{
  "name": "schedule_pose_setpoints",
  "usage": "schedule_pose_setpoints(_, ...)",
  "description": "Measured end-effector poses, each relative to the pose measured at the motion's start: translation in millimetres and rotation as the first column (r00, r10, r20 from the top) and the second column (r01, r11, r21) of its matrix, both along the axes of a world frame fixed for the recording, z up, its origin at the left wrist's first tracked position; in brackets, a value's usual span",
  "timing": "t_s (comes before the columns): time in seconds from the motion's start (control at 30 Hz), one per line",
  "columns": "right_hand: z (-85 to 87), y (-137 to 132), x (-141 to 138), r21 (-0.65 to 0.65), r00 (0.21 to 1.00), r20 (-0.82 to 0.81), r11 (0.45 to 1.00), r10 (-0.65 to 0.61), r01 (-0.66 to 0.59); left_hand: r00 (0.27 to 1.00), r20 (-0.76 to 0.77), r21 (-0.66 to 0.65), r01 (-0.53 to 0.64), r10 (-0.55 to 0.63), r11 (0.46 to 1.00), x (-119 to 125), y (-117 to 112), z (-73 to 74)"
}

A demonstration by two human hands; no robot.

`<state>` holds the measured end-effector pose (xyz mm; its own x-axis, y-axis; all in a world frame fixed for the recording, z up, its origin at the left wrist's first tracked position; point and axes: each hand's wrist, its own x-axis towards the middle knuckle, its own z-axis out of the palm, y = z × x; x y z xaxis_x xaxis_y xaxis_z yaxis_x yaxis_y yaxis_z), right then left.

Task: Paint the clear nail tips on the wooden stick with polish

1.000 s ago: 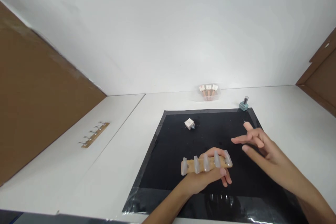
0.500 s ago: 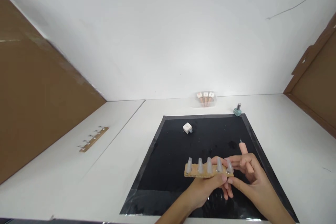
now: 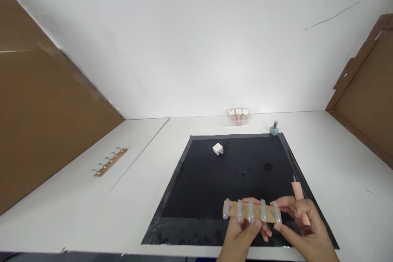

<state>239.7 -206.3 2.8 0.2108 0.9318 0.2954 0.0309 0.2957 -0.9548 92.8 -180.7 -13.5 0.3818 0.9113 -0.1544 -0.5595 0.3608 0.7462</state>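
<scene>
My left hand (image 3: 242, 235) is closed around the underside of a tan strip (image 3: 233, 208) that bears several clear false nails (image 3: 251, 211) in a row. Thumb and fingers pinch the strip near its middle, over the black mat's front part. My right hand (image 3: 307, 225) pinches at the false nail (image 3: 276, 213) on the strip's right end. Tucked among that hand's fingers is a nail polish brush (image 3: 301, 202) with a peach-coloured cap, its bristle end pointing up and away. An uncapped white nail polish bottle (image 3: 217, 148) lies tipped on the mat, its neck to the right.
A black mat (image 3: 208, 180) covers the white table's middle. At its far right corner stands a teal bottle (image 3: 274, 130) with a silver cap. A clear box (image 3: 238, 117) with peach-capped bottles is at the back. Another strip with small stands (image 3: 110, 163) lies left. Cardboard walls flank both sides.
Both hands and the strip have moved right and nearer to me. The strip has tilted, so the nails' upper faces show. The brush has shifted right along with my right hand.
</scene>
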Motion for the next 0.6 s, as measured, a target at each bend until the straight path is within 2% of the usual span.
schedule_pose_setpoints(0.1,-3.5,-7,16,-0.087,0.983,0.046,0.981,0.179,-0.175,0.998,-0.029,-0.002,0.055,-0.055,0.998,-10,-9,1.2)
schedule_pose_setpoints(0.17,-4.8,-10,29,-0.142,0.934,0.077,0.931,0.350,-0.337,0.995,-0.048,0.002,0.082,-0.082,0.997,-17,-12,-0.9)
schedule_pose_setpoints(0.23,-6.0,-11,40,-0.217,0.933,0.035,0.914,0.357,-0.342,0.995,-0.065,0.042,0.084,-0.081,0.996,-22,-13,-6.9)
schedule_pose_setpoints(0.3,-7.5,-12,46,-0.309,0.929,-0.004,0.883,0.371,-0.354,0.996,-0.063,0.134,0.077,-0.069,0.988,-23,-12,-15.7)
schedule_pose_setpoints(0.4,-8.9,-13,45,-0.425,0.910,-0.039,0.817,0.413,-0.389,0.992,-0.032,0.235,0.129,-0.125,0.963,-20,-10,-27.6)
schedule_pose_setpoints(0.5,-5.7,-16,37,-0.477,0.901,-0.110,0.774,0.419,-0.418,0.978,-0.002,0.206,0.204,-0.208,0.957,-14,-12,-29.4)
schedule_pose_setpoints(0.6,-1.3,-19,28,-0.510,0.860,-0.266,0.693,0.436,-0.509,0.958,0.080,0.138,0.262,-0.274,0.955,-8,-17,-23.1)
